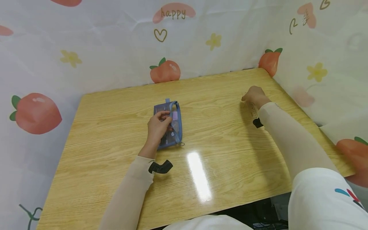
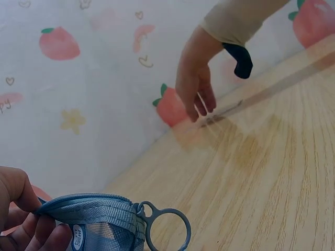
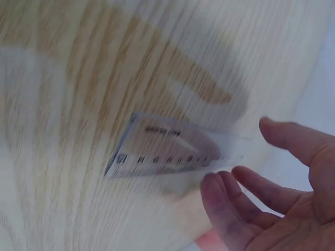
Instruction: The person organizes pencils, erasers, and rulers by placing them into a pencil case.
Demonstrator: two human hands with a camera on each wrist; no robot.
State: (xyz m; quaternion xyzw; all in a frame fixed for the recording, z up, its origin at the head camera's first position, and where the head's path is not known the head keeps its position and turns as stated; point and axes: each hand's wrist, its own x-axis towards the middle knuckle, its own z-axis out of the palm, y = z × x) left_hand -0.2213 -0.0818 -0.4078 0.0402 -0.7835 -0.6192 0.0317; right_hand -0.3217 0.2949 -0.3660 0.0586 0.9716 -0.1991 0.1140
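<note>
A blue zip pouch [image 1: 170,140] with see-through parts lies on the table, its zip side spread apart. My left hand [image 1: 157,127] pinches the pouch's zipped edge between thumb and fingers. Inside the opening a lavender-topped item [image 1: 175,115] shows; its kind is unclear. A ring [image 2: 170,230] hangs from the zip end. Far to the right, my right hand [image 1: 255,95] hovers over a clear plastic ruler [image 3: 162,146] lying flat on the wood. In the right wrist view its thumb and fingers are apart, beside the ruler and not closed round it.
The wood-grain table [image 1: 115,121] meets a printed white cloth [image 1: 115,41] at the back and right side. A strip of glare [image 1: 199,175] shines near the front edge. Dark items [image 1: 260,214] sit below that edge.
</note>
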